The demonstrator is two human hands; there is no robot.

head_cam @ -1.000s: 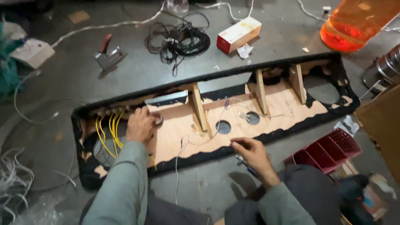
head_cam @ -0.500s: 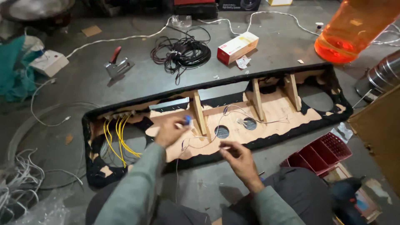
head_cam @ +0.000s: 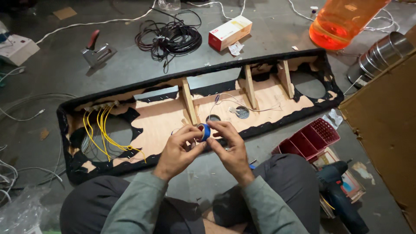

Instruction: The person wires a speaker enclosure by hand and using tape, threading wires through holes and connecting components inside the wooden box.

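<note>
Lying on the grey floor (head_cam: 52,69) at the far left, a white box-shaped device (head_cam: 15,48) and loose white cables (head_cam: 26,115) are seen, and a little further right a staple gun with a red handle (head_cam: 97,50) is placed, near the work but apart from it. A long wooden panel frame edged with black fabric (head_cam: 143,130) is stretched across the floor before the seated person, so that its open inner side is faced upward. In its left part a bundle of yellow wires (head_cam: 102,130) is hung down from a row of terminals into a round cut-out. Behind the frame a coil of black cable (head_cam: 171,39) is left.

In the middle, a small roll of blue tape (head_cam: 204,131) is held above the frame between both hands. It is gripped by the left hand (head_cam: 177,149), whose fingers are closed around its side, probably to keep it steady. The fingers of the right hand (head_cam: 229,147) are pinched at the edge of the roll, as if the loose end is being searched for.

Further right, thin white wires (head_cam: 236,102) are laid over the plywood beside two small round holes. A red and white carton (head_cam: 229,32) is seen behind, an orange plastic bottle (head_cam: 342,21) at the top right, a red plastic basket (head_cam: 312,138) just beside the knee, and a dark cordless drill (head_cam: 340,190) lower down.
</note>
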